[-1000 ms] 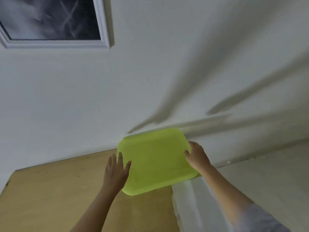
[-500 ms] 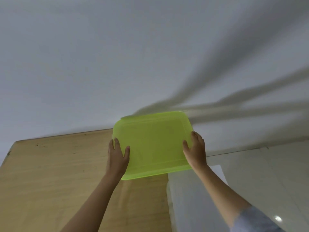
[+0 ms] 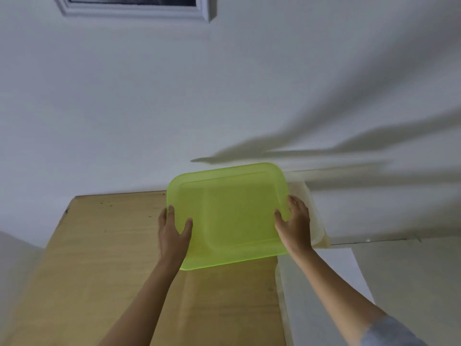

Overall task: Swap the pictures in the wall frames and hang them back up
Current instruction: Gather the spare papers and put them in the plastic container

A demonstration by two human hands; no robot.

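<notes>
Two hands were on the translucent yellow-green lid (image 3: 232, 213) when I checked the head feed, one at each short side. The left hand (image 3: 173, 236) pinched the left edge, thumb pressed on the top face and the other fingers held close together along the rim. The right hand (image 3: 295, 224) gripped the opposite edge the same way, thumb on top and the rest curled over the side. The lid lay tilted, its long axis running from hand to hand, over the far end of a wooden board (image 3: 112, 258) and partly over a clear plastic tub (image 3: 314, 216) on the right. I could not tell whether it rested on that tub or was held just above it.

The wall frame (image 3: 134, 11) hung on the white wall (image 3: 124, 108) at the top left, well apart from both hands. Only its lower rail and right corner showed, the rail running level. It lay up and to the left of the fingers, so the left hand was the nearer one. I judged that neither hand could reach for it until the lid was put down, and that the frame work had not yet begun here.
</notes>
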